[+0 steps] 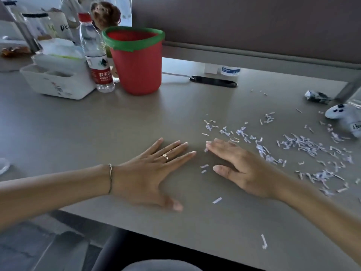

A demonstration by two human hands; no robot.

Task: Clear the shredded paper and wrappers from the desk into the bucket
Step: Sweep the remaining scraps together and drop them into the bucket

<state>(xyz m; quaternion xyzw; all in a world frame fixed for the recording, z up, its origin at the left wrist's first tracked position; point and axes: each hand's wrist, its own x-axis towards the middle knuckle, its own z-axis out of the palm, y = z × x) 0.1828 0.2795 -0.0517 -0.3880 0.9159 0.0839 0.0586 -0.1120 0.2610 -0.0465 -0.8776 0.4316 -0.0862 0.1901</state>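
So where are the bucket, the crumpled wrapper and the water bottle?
bucket (138, 71): head view, front of its red wall.
crumpled wrapper (316, 96): head view, its middle.
water bottle (101, 75): head view, its red label.

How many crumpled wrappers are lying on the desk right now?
1. The crumpled wrapper lies at the desk's far right, behind the shredded paper. Others may lie outside the frame.

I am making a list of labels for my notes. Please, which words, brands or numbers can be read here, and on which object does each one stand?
"农夫山": red label of the water bottle; the small Latin line below is blurred.
"DU": white bag behind; the rest is hidden.
"He": white game controller; cut off.
Blue-labelled small container: too small to read.
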